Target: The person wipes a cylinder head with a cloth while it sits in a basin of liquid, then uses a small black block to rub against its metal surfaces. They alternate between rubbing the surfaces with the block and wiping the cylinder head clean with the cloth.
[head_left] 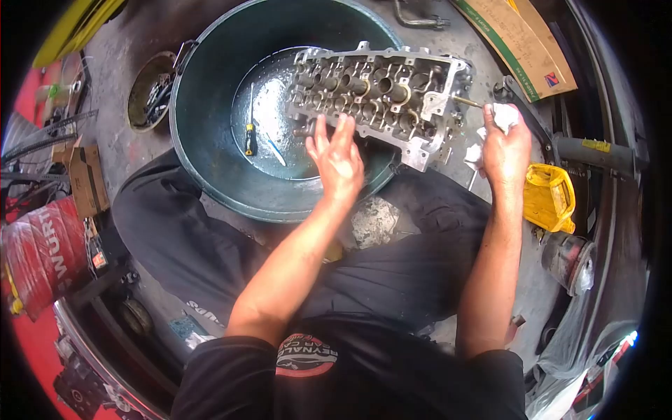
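Note:
A metal cylinder head point(364, 94) with rows of round bores lies tilted over the right side of a large dark green tub point(203, 133). My left hand point(337, 159) is at the near long edge of the cylinder head, fingers stretched out and fingertips right at the metal. At its right end, my right hand point(507, 150) is closed round a thin brownish rod point(467, 102), which points at the end face of the cylinder head. Crumpled white wipe point(505, 117) is bunched in the same hand. Inside the tub are a yellow-and-black screwdriver point(250, 140) and a slim blue-and-white tool point(276, 150).
A yellow jug point(549, 198) lies on the floor at the right, beside a grey cylindrical part point(591, 151). Cardboard point(525, 42) is at the upper right. A round container point(150, 94) with dark parts stands left of the tub. Red Wurth-marked wrapping point(45, 248) is farther left.

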`<action>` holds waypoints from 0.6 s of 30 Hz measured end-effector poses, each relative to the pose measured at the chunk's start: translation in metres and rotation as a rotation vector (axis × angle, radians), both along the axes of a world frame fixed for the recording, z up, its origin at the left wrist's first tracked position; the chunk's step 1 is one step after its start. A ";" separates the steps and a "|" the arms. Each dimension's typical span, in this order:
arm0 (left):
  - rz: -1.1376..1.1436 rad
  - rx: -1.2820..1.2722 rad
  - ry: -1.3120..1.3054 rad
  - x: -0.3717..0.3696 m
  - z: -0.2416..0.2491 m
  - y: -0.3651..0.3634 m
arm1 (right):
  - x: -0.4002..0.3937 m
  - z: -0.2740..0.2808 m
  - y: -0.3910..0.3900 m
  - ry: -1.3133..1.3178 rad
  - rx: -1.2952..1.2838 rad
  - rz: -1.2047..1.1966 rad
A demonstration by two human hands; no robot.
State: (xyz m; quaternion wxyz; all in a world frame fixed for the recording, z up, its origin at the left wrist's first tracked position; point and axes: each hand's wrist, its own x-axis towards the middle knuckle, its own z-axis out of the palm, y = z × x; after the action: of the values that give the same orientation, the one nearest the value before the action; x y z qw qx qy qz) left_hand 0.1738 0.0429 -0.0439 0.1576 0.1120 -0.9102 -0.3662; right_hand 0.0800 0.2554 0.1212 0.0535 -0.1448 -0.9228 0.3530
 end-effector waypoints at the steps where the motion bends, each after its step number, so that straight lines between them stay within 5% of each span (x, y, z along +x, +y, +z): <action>1: -0.036 0.010 0.030 0.004 0.011 0.008 | -0.001 -0.003 0.003 0.028 0.024 0.012; 16: -0.255 -0.073 0.222 0.012 0.064 0.031 | 0.006 0.014 -0.008 0.040 0.081 0.002; 18: -0.258 0.156 0.198 0.014 0.073 0.025 | 0.007 0.016 -0.009 0.012 0.111 0.002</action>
State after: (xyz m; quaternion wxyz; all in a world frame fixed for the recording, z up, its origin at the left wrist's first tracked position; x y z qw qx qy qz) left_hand 0.1874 0.0675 0.0293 0.1890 -0.0303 -0.8660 -0.4620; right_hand 0.0871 0.2468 0.1369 0.0669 -0.1385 -0.9408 0.3022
